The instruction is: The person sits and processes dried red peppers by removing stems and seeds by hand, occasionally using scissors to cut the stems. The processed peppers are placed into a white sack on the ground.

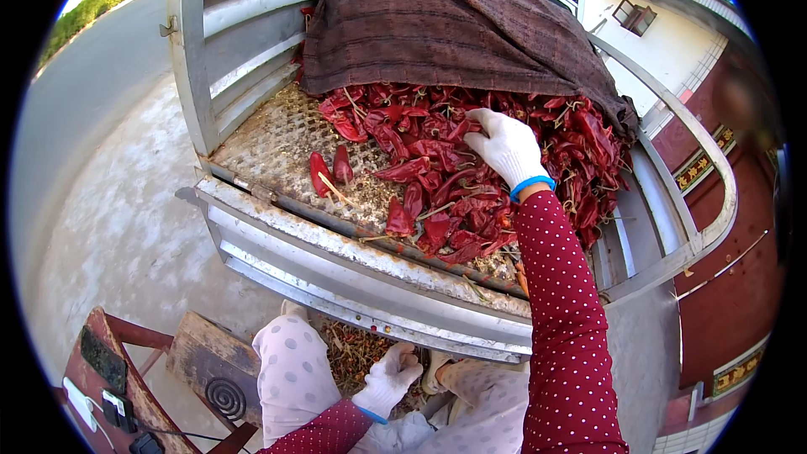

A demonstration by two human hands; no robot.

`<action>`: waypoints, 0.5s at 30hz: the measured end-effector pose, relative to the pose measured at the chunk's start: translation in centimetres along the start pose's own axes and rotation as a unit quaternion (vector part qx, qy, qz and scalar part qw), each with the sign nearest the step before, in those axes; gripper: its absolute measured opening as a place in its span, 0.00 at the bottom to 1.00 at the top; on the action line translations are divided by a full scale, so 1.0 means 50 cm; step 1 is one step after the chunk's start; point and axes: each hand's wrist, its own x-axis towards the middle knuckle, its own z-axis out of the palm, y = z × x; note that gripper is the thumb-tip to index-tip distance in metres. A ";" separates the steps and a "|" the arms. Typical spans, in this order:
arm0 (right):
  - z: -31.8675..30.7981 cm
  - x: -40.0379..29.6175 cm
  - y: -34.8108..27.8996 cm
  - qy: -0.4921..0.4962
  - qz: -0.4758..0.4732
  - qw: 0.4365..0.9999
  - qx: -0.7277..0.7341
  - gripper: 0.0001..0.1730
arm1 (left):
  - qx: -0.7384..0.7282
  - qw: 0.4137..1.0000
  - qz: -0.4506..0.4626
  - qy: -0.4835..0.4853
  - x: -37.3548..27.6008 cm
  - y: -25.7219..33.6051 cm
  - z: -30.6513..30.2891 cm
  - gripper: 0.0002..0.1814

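Dried red chili peppers (pixel 441 164) lie heaped on the rusty bed of a small truck. My right hand (pixel 504 142), in a white knit glove with a blue cuff, reaches over the heap. Its thumb and forefinger are apart, with the fingertips at the peppers. Closer to me, my left hand (pixel 388 381) hovers between my knees in a matching glove. Its fingers are curled, and whether anything lies inside them is hidden. Two peppers (pixel 319 174) sit apart from the heap on the left. A dark brown plaid blanket (pixel 441 25) drapes over the back of the heap.
The truck's metal tailgate edge (pixel 353 252) runs between me and the bed, with railings (pixel 192 50) at both sides. Stems and scraps (pixel 347 347) litter the ground below. At lower left stand a worn wooden seat (pixel 214 366), with a black coil on it, and a red wooden stand (pixel 120 384) with electrical items.
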 end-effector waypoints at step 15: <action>-0.097 -0.354 -0.132 -0.166 -0.034 0.977 0.128 0.24 | 0.272 0.907 0.292 0.138 -0.056 0.118 -0.054 0.40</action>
